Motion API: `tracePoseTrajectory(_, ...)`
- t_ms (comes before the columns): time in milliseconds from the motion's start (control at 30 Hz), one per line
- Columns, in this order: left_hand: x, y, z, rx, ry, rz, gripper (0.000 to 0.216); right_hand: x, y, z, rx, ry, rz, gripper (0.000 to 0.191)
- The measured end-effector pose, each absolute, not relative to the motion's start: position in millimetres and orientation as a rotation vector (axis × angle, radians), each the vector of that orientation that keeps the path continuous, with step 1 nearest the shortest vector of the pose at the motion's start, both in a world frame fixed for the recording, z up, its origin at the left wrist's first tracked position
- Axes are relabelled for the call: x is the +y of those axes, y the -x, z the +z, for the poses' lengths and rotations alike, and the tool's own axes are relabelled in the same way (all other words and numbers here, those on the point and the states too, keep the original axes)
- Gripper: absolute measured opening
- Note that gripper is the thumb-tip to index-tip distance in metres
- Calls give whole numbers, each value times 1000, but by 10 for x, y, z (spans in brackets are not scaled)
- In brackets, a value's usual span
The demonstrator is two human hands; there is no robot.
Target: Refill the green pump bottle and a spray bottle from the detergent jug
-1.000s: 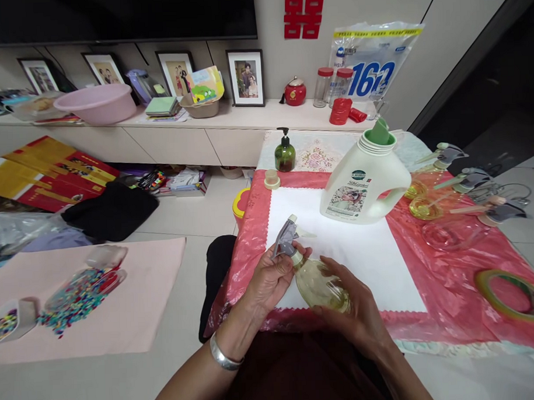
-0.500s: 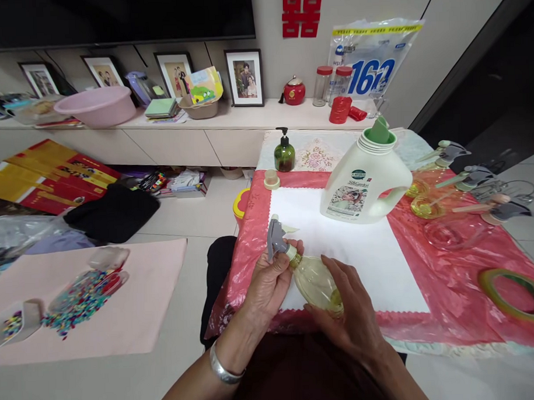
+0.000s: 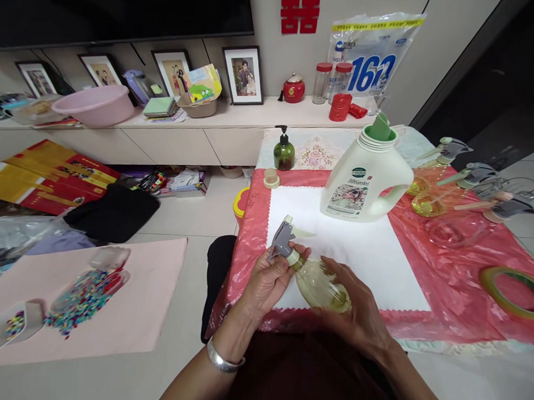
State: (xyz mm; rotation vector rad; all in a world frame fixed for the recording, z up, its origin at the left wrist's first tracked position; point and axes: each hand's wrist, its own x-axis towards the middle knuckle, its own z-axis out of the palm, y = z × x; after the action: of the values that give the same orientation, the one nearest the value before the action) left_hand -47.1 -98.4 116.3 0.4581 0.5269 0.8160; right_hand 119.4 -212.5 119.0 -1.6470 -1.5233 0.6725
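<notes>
A small clear yellowish spray bottle (image 3: pixel 317 284) lies tilted over the near edge of the white cloth (image 3: pixel 356 249). My left hand (image 3: pixel 267 281) is closed round its neck just under the grey trigger head (image 3: pixel 281 241). My right hand (image 3: pixel 357 311) cups the bottle's body from below and the right. A little yellow liquid sits in the bottle's low end. Behind them stands a large white detergent jug (image 3: pixel 363 180) with a green spout.
The red plastic table cover (image 3: pixel 453 275) carries more spray bottles (image 3: pixel 459 181) at right and a tape roll (image 3: pixel 513 292). A green pump bottle (image 3: pixel 284 151) and small cap (image 3: pixel 271 177) stand at the back. Beads in trays (image 3: pixel 84 291) lie on a pink mat on the floor, left.
The bottle's trigger head swung a little left and back again between my hands, a twisting motion at the neck. Both hands stayed on the bottle.
</notes>
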Motion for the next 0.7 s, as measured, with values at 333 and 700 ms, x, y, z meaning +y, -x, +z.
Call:
tracePoseTrajectory(333,-1007,458,1163,468,-472,817,34,-2107,-1169,1260,-978,1523,1292,80)
tracePoseTrajectory(700,-1100,339,1119,500,-390,912,29,-2120,-1115,1231,-766,1353,1395,75)
